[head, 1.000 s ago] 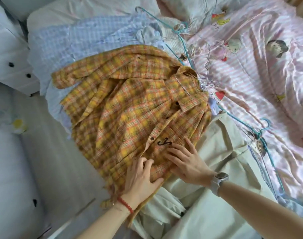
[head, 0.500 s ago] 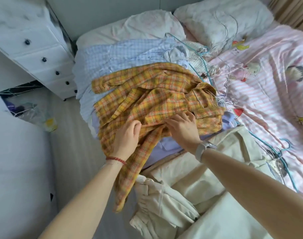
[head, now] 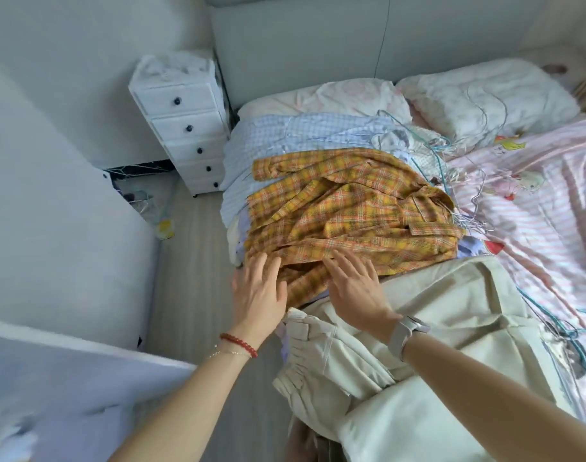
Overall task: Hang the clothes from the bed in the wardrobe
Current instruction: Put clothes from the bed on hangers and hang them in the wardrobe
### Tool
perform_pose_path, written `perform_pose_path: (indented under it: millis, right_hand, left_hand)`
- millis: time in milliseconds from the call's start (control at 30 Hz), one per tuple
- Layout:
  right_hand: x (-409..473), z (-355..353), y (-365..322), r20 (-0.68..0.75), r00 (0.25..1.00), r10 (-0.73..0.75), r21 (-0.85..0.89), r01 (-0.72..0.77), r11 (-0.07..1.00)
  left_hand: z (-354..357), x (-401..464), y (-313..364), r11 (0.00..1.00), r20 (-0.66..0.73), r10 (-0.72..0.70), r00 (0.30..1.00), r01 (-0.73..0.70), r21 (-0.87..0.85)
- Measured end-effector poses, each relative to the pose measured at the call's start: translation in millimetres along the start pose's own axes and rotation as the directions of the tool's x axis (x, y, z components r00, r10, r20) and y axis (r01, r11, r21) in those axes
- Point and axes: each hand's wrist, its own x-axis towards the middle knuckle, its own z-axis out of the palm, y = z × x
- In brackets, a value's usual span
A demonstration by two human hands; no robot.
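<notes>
Yellow-orange plaid shirt (head: 351, 211): crumpled, spread flat, collar toward the pink striped sheet; landmark for the rest. Blue-and-white checked shirt (head: 301, 131): lies partly under the plaid shirt, showing beyond it toward the pillows and at the bed's edge. Cream trousers (head: 418, 328): rumpled, just nearside of the plaid shirt, elastic waistband overhanging the bed's edge. Wire hangers (head: 441, 155): a loose tangle, blue and pale, beside the plaid shirt's collar.

Yellow-orange plaid shirt (head: 351, 208); pink-striped sheet (head: 535, 235)
</notes>
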Motion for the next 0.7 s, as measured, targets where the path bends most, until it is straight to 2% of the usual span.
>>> perform_pose_path:
  millis: [167,300,467,567,700]
  right_hand:
    - [-40,15,-83,0.034,0.976,-0.214,0.046,0.213,0.976]
    - [-58,32,-168,0.087,0.906,-0.415,0.060,0.411,0.910]
    - [-86,54,-304,0.134,0.709,-0.692,0.113,0.683,0.721]
    - [-110,68,-387,0.149,0.570,-0.808,0.165,0.792,0.588]
    - [-155,84,-501,0.097,0.382,-0.919,0.213,0.894,0.394]
  left_hand:
    - [-39,-99,-49,0.987,-0.072,-0.153,0.986,0.156,0.048]
    - [-86,-181,-104,0.925,-0.218,-0.358,0.908,0.376,0.046]
    - [-159,-297,-183,0.760,-0.423,-0.551,0.720,0.642,0.104]
    - [-202,-369,-221,0.641,-0.541,-0.605,0.584,0.760,0.105]
    - [-249,-464,-266,0.463,-0.647,-0.640,0.415,0.880,0.105]
